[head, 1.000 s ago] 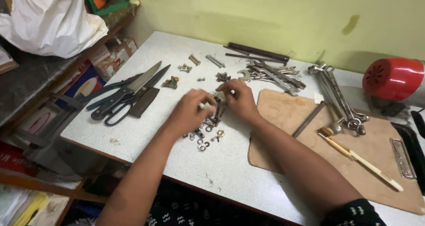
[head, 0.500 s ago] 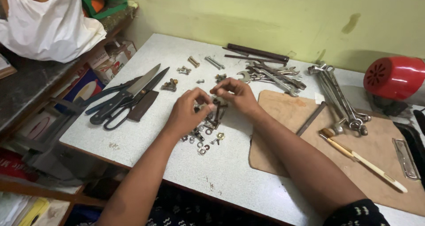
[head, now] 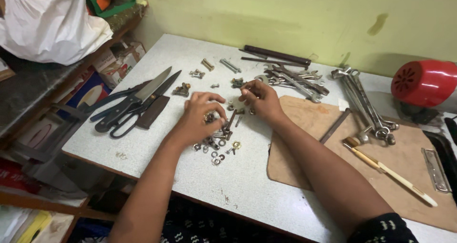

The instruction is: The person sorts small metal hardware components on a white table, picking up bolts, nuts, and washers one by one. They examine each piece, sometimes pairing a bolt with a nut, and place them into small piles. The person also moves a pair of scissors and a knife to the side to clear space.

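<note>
Both hands are working over the pile of nuts and washers (head: 216,145): left hand (head: 197,119) is pinching a small nut, right hand (head: 261,99) is curling, grip unclear. A dark bolt (head: 231,121) is lying between them, nearer the left.

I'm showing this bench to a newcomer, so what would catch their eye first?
Probably the two hands, left hand and right hand, meeting mid-table over scattered nuts and bolts. Next, the bright red dome at the far right, and the big shears lying to the left.
</note>
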